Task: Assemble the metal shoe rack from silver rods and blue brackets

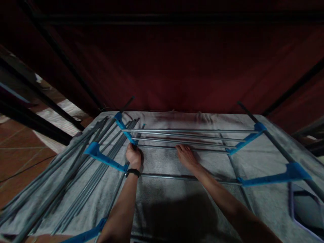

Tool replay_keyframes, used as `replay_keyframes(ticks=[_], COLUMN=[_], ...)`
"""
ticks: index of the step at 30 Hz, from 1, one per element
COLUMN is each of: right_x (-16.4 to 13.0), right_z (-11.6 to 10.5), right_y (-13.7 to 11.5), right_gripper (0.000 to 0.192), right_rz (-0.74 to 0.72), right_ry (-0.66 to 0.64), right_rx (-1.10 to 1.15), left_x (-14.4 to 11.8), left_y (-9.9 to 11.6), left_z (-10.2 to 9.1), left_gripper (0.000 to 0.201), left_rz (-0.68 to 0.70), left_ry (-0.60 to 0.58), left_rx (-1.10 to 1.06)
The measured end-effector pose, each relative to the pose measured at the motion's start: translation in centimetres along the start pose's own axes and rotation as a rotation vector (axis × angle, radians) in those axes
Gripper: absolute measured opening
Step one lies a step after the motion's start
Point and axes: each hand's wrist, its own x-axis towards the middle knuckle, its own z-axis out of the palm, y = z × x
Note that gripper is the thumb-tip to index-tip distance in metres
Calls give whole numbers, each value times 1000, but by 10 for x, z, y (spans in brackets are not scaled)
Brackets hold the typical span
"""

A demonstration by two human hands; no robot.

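Note:
A rack of thin grey metal rods [187, 135] joined by blue plastic connectors [125, 131] lies on a grey cloth [164, 195]. My left hand [133, 156], with a black wristband, is closed around the end of a rod at the near tip of the left blue connector. Further right, my right hand [186, 156] rests flat with fingers on a rod in the middle of the rack. Another rod [164, 176] crosses under both forearms.
A bundle of loose grey rods [76, 172] lies at the left on the cloth. More blue connectors [275, 177] sit at the right. A dark red fabric wall [177, 67] rises behind. Tiled floor [22, 162] shows at the left.

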Motion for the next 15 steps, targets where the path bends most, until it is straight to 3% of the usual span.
replay_keyframes(ticks=[5, 15], right_x=[13, 9], right_z=[8, 14], right_y=[-1, 7], right_gripper=[30, 29], right_rz=[-17, 30], right_ry=[-22, 13], right_rx=[4, 52], left_x=[-4, -12], left_y=[0, 11], left_z=[1, 4], left_gripper=[28, 29], left_rz=[23, -24], left_ry=[-28, -45], left_rx=[81, 175])
